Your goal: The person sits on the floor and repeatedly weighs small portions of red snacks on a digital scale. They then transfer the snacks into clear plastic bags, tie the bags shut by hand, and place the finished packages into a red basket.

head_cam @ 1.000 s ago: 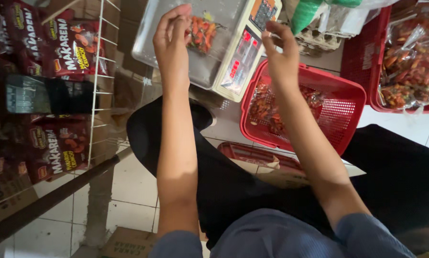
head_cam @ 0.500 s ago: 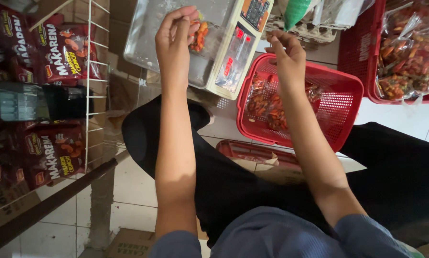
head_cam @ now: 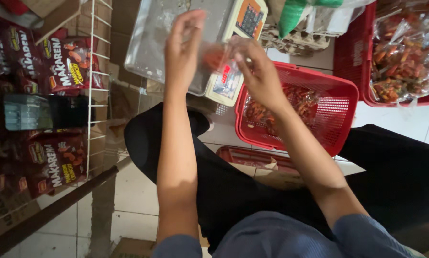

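Snack bag point(head_cam: 217, 58) held level between both hands, long axis left-right.

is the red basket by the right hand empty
No, the red basket beside the right hand holds a pile of reddish-orange snacks in clear wrapping along its left side.

A red basket point(head_cam: 336, 112) of snacks sits beside a wire rack point(head_cam: 97, 91) holding dark packets point(head_cam: 66, 64).

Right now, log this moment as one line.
left hand: pinching small clear snack bag | right hand: pinching same bag | under: scale tray | right: red basket
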